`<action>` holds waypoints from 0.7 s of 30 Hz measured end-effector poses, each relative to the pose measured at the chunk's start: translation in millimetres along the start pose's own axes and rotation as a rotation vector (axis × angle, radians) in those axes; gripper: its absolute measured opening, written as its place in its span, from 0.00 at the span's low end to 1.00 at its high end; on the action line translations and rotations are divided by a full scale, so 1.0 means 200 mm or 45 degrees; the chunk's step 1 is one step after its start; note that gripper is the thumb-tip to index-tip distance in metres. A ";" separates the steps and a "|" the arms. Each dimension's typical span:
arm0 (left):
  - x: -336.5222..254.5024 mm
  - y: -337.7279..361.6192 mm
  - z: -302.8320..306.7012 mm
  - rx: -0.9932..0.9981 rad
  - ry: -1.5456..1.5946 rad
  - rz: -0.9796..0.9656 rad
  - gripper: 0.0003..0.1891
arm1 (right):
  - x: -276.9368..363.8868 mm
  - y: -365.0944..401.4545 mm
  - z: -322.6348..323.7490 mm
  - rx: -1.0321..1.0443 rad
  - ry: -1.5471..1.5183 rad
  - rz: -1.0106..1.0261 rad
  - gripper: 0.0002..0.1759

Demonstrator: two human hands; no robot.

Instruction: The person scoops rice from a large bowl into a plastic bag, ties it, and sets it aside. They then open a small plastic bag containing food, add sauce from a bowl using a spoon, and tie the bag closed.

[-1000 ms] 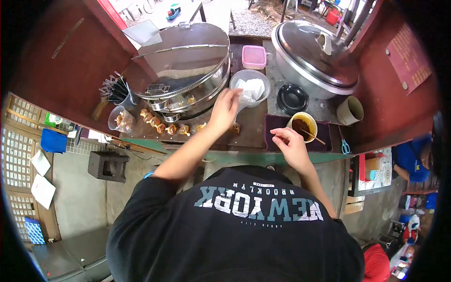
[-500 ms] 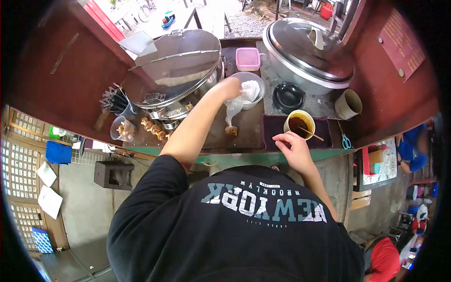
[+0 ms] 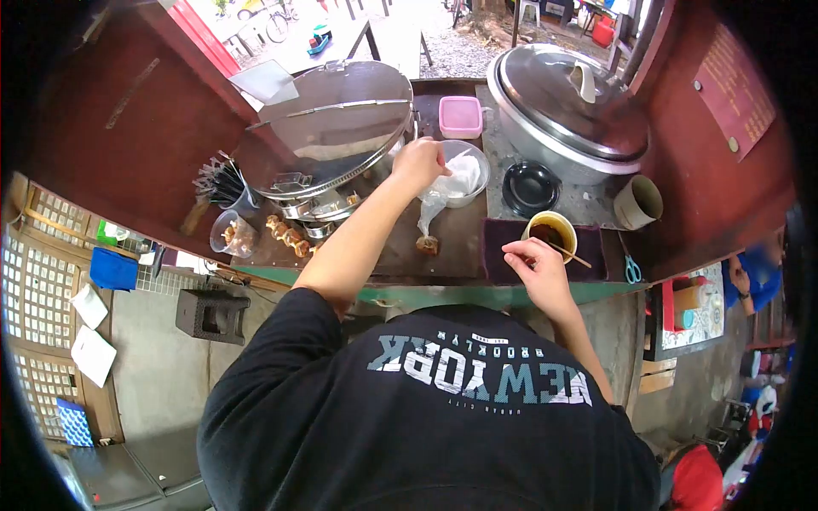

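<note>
My left hand (image 3: pixel 417 164) is over the left rim of a clear round bowl (image 3: pixel 484 180), its fingers bent and pinched together. What they pinch, if anything, cannot be made out. White thin plastic or paper (image 3: pixel 463 175) lies in the bowl. Below the hand, a clear plastic bag (image 3: pixel 432 209) stretches down to a small brown lump (image 3: pixel 428 245) on the counter. My right hand (image 3: pixel 538 262) hovers by the near side of a pale yellow tub (image 3: pixel 573 232) of dark brown sauce, thumb and fingers slightly apart, holding nothing visible. A wooden stick (image 3: pixel 573 254) leans out of the tub.
A large lidded pot (image 3: pixel 571 111) and a round metal chafing dish (image 3: pixel 336 111) stand behind. Nearby are a black bowl (image 3: pixel 530 189), a pink-lidded box (image 3: pixel 461 117), blue scissors (image 3: pixel 631 268), skewered brown pieces (image 3: pixel 288 236), a plastic cup (image 3: pixel 232 234) and a beige container (image 3: pixel 638 202).
My left hand has drawn slightly toward me, with its fingers more visible above the bowl. My right hand stays by the tub. The whole view has shifted a little.
</note>
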State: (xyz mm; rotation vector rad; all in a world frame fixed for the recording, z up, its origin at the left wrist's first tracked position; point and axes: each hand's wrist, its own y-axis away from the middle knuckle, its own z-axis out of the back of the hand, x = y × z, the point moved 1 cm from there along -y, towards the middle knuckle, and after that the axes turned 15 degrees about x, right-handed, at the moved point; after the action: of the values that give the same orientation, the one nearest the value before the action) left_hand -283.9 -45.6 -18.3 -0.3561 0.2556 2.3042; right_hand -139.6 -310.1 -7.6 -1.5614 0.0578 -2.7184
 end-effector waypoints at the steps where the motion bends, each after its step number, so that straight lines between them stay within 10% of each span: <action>1: 0.00 0.01 0.01 -0.075 0.087 0.023 0.12 | -0.01 -0.01 -0.01 -0.030 -0.022 0.009 0.08; 7: -0.10 0.20 0.09 -0.583 0.400 -0.363 0.09 | -0.10 -0.09 -0.07 -0.117 -0.187 -0.008 0.22; 14: -0.34 0.58 0.13 -0.100 1.376 -0.355 0.11 | 0.13 -0.23 -0.12 -0.242 0.281 0.470 0.34; 17: -0.35 0.64 0.12 -0.169 1.734 -0.448 0.13 | 0.14 -0.24 -0.14 -0.188 0.130 0.455 0.21; 21: -0.28 0.73 0.19 -0.208 0.920 -0.231 0.11 | 0.11 -0.26 -0.15 -0.029 -0.437 0.361 0.12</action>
State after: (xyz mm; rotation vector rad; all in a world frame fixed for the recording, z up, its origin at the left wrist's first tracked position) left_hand -360.0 -171.7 47.3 -1.2403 0.3690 1.9412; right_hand -175.4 -258.5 -1.1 -1.8400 0.2834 -2.2186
